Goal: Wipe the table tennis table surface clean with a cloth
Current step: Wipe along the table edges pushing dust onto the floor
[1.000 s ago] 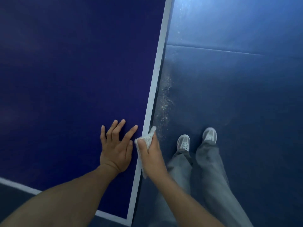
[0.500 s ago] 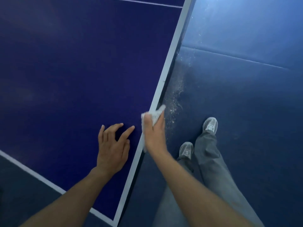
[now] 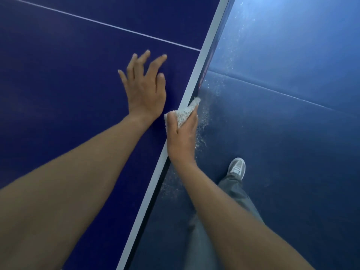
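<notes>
The right hand (image 3: 182,137) is gripping the cloth (image 3: 185,114), wrapped over the white edge band (image 3: 202,61) of the table (image 3: 58,84), and is sliding it farther toward 1 o'clock than a second ago. The left hand (image 3: 145,88), fingers spread flat, is advancing at the cloth's 10 o'clock, so the edge pass is probably progressing

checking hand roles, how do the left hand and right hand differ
The left hand rests open, fingers spread, on the table; the right hand grips a white cloth. The left hand is on the blue top; the right hand is at the white edge. Both are bare.
</notes>
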